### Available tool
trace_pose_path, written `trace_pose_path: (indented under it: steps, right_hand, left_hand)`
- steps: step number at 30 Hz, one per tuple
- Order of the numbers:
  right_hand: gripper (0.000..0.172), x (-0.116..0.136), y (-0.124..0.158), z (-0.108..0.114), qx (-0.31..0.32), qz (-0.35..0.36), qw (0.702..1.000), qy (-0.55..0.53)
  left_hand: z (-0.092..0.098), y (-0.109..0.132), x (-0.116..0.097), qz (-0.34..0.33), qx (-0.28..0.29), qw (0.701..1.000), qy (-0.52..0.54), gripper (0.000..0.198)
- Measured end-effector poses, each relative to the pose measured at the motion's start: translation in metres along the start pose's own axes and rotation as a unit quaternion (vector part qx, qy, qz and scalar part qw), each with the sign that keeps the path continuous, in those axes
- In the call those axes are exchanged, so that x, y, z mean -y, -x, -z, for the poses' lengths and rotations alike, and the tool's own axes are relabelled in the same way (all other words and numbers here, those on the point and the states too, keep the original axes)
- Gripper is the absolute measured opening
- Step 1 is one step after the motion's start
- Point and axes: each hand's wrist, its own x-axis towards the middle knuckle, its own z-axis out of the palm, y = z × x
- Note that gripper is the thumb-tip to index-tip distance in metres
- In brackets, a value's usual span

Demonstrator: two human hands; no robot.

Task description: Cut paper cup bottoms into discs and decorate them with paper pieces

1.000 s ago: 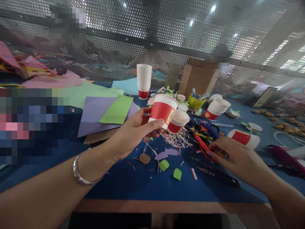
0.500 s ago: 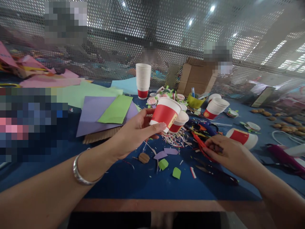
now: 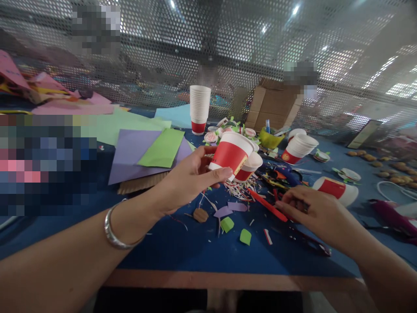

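Observation:
My left hand is closed around a red and white paper cup, tilted above the table. Just behind it stands another red and white paper cup, among thin paper shreds. At the right, my right hand has its fingers curled and pinched at a long, slim red tool, whose exact kind I cannot make out. Beyond those fingers, a paper cup lies on its side. Below the hands are purple paper pieces, green paper pieces and a brown cardboard piece.
Purple and green sheets lie at left. A tall cup stack, small decorated discs, a yellow container and a tilted cup stack stand behind. Dark-handled scissors and a purple tool lie at right.
The red tool has swung, its far end now pointing further left toward the paper shreds. My left hand still holds the cup. The whole view has shifted slightly.

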Motion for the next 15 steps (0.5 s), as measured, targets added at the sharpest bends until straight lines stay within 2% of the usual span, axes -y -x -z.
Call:
trace_pose_path:
  steps: [7, 12, 15]
  right_hand:
    - [0.023, -0.024, 0.012, -0.005, -0.049, -0.015, 0.998, 0.036]
    - [0.016, -0.032, 0.007, -0.006, -0.009, -0.07, 0.997, -0.044]
    - [0.025, -0.037, 0.004, -0.001, 0.02, -0.08, 0.989, -0.124]
  left_hand:
    - [0.001, 0.0, 0.0, -0.018, -0.023, 1.0, 0.006, 0.057]
    - [0.003, -0.003, 0.002, -0.022, -0.061, 0.998, 0.01, 0.058]
    - [0.004, -0.005, 0.004, -0.025, -0.07, 0.996, 0.049, 0.055]
